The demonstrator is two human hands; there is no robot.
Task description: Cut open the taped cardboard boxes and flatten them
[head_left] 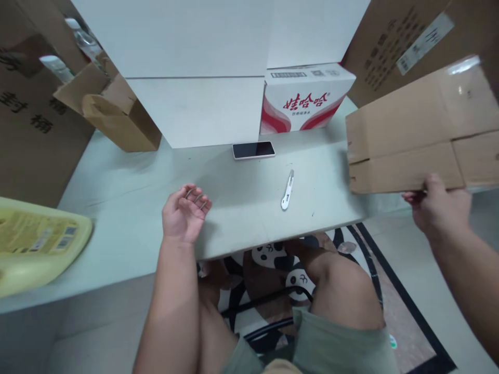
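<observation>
At the right, my right hand (440, 205) grips the lower edge of a flattened brown cardboard box (413, 122), thumb on the near face. The box is tilted, with clear tape at its upper right corner. My left hand (185, 213) is raised over the table's front part, palm up and fingers loosely curled, holding nothing that I can see. Thin dark lines cross its fingers; what they are I cannot tell. On the table (241, 208) between the hands lies a white utility knife (287, 190). Behind it a phone (253, 150) lies flat with a dark screen.
White panels (195, 111) stand at the back, beside a red-and-white carton (307, 101). To the left are an open cardboard box (128, 124), bottles (83, 39) and a yellow jug (42, 246). Large brown cartons (393, 41) flank the table. A panda-patterned mat (268, 254) lies below.
</observation>
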